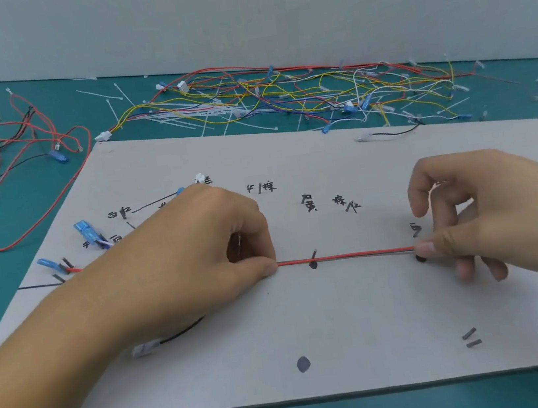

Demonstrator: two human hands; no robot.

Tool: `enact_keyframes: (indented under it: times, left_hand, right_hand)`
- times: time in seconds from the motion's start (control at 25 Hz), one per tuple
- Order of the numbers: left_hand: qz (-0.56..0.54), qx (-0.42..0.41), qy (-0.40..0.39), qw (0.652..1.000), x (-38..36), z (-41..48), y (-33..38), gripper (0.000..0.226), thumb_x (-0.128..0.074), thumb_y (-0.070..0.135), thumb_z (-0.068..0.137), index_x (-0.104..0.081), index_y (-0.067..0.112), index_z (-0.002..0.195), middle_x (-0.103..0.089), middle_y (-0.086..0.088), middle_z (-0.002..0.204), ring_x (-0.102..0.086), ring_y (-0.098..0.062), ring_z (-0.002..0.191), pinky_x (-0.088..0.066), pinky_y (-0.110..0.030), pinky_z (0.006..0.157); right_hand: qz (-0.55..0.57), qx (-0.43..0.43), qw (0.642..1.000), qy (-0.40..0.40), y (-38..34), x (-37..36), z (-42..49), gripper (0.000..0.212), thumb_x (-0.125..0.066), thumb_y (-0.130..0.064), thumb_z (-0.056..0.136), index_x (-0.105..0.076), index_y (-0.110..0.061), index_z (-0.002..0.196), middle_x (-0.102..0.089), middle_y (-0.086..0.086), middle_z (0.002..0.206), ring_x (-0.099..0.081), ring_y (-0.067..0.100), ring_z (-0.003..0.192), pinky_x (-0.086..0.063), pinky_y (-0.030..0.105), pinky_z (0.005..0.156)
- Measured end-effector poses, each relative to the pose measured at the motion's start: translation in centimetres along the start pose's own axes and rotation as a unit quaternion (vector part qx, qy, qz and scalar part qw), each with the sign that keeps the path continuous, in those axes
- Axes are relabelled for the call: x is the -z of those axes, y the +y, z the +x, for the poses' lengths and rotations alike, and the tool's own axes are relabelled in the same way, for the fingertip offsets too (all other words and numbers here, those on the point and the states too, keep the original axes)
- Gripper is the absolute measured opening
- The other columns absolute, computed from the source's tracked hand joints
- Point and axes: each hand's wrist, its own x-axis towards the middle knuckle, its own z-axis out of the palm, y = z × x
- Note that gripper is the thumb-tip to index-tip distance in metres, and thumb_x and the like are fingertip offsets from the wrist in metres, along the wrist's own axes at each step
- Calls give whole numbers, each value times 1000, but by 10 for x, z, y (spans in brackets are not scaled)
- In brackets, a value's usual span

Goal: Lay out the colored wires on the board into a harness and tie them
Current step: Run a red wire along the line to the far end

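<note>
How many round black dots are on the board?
3: a dot under the wire, one beside the right hand, one near the front edge of the board. The left hand may hide others.

Black handwritten Chinese characters are showing on the board (345, 314): 白红 (119, 212) at its far left, 棕 (270, 186) nearer the middle, then 黄 (310, 205) and 棕红 (347, 204) going rightward. A single mark further right is probably reading 白 (414, 227), though it is partly covered. More characters at the left are lying too hidden to read.
</note>
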Motion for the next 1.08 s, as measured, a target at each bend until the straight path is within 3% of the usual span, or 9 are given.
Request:
enact_keyframes:
  times: [0.12,0.2,0.28,0.4,0.56,0.8,0.96,1.08]
  left_hand:
    - [-5,1,-2,1000,1,-1,-2,11,-77,37,83,-74,32,73,-67,16,77,-64,-8,74,-48,-24,62]
    - [1,-6,3,1000,1,0,-4,14,-82,32,83,-73,31,72,-65,15,76,-63,-8,73,-45,-20,62]
    - [12,-20,6,1000,1,0,-3,18,-82,31,84,-69,28,71,-64,13,77,-62,-9,74,-45,-20,62]
    - [36,-39,3,999,1,0,0,21,-79,27,86,-66,26,70,-62,12,76,-61,-10,74,-46,-24,65]
    - [59,-57,-16,996,1,1,3,19,-76,24,88,-66,25,73,-57,13,75,-59,-10,75,-48,-29,66]
    - [95,-91,-30,991,7,-2,-3,19,-69,28,90,-60,31,73,-54,15,77,-58,-9,73,-48,-29,63]
    - [114,-54,-31,992,30,-23,-27,14,-66,39,88,-59,39,76,-57,15,79,-60,-9,69,-45,-26,58]
    - [120,-15,-27,992,49,-46,-49,18,-65,53,89,-60,42,76,-59,14,78,-60,-10,66,-45,-23,55]
  right_hand:
    - [20,4,999,39,8,-6,-2,16,-85,-17,76,-75,-29,75,-67,4,54,-60,14,36,-45,18,36]
    - [-40,30,997,55,14,-11,-7,16,-82,-23,79,-76,-38,78,-67,-4,54,-59,7,37,-44,15,38]
    - [-135,99,982,92,16,-19,-12,15,-79,-23,80,-71,-35,74,-66,-16,61,-61,1,53,-43,9,49]
    - [-181,164,962,122,17,-32,-15,28,-76,-6,79,-60,-27,69,-57,-13,61,-56,4,72,-39,15,53]
    - [-182,178,955,150,18,-37,-15,28,-72,3,80,-58,-18,68,-55,-10,64,-53,13,62,-47,38,56]
    - [-170,176,963,110,12,-35,-11,28,-71,0,83,-55,-19,68,-52,-11,65,-51,10,64,-40,24,57]
    - [-155,226,957,90,-14,-54,4,21,-66,-5,85,-53,-16,72,-56,-4,75,-54,23,74,-48,40,68]
    - [-141,252,955,75,-38,-74,13,17,-62,-13,91,-52,-15,78,-56,2,84,-57,31,83,-51,43,74]
